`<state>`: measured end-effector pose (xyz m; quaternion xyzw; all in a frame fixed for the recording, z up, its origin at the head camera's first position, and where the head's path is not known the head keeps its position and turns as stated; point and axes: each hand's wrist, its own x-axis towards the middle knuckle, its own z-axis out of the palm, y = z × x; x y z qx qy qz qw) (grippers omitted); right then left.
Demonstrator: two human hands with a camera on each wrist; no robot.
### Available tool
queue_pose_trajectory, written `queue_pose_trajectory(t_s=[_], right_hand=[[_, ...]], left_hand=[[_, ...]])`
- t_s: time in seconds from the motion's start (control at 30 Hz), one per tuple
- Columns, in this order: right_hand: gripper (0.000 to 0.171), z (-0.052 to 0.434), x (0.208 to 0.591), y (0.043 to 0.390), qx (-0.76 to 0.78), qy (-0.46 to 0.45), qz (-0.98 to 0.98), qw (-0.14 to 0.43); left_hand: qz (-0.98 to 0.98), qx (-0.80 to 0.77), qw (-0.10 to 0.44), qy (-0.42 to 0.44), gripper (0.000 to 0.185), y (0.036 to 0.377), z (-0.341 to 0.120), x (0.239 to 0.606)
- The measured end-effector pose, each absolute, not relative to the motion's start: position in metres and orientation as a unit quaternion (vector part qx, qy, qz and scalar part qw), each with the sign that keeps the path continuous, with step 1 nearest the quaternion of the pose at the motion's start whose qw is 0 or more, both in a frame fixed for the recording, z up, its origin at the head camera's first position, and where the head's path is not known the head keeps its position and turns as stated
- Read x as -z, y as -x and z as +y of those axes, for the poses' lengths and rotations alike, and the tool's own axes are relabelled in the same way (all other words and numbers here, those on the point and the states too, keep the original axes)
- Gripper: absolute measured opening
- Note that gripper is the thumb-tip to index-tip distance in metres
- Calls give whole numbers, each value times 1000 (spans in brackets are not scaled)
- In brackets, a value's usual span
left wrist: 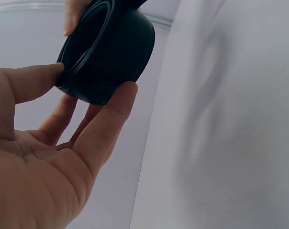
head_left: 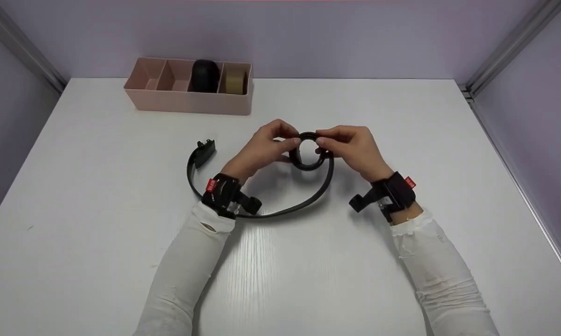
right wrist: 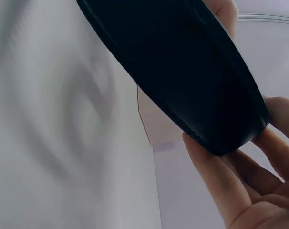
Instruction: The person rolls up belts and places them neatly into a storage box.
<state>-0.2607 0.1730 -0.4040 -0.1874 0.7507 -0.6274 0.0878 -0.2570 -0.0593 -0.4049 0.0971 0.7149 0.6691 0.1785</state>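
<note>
A black belt (head_left: 307,167) is partly rolled into a round coil, held up between both hands over the white table. My left hand (head_left: 271,145) pinches the coil's left side, thumb on the near edge and fingers behind, as the left wrist view shows on the rolled belt (left wrist: 128,47). On the other side, my right hand (head_left: 352,145) grips the coil where the loose strap leaves it. In the right wrist view the strap's broad face (right wrist: 182,76) hides much of the coil. The loose length curves down and left, passing behind the left wrist to the buckle (head_left: 205,153).
A pink divided box (head_left: 191,102) stands at the table's back left. Inside it are a rounded black object (head_left: 205,76) and a tan roll (head_left: 235,81) in separate compartments. Pale panels border the white table (head_left: 308,280) at the back and sides.
</note>
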Motion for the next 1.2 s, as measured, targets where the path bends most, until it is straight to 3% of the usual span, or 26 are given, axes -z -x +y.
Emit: queue_pose_trajectory(t_s=[0.27,0.4,0.93,1.2], right_hand=[[30,175,382,250,551,224,785,174],[30,173,377,246,525,235,795,191],[36,167,383,247,618,181,760,86],[32,169,383,247,613,194,760,88]], left_hand=[[742,-609,240,-145,24,254,-63,407],[745,-597,251,-156,23,254,-63,409],[726,-662,144,-117,21,257,-58,404],[716,-663,187,-111,23,256,-60,403]])
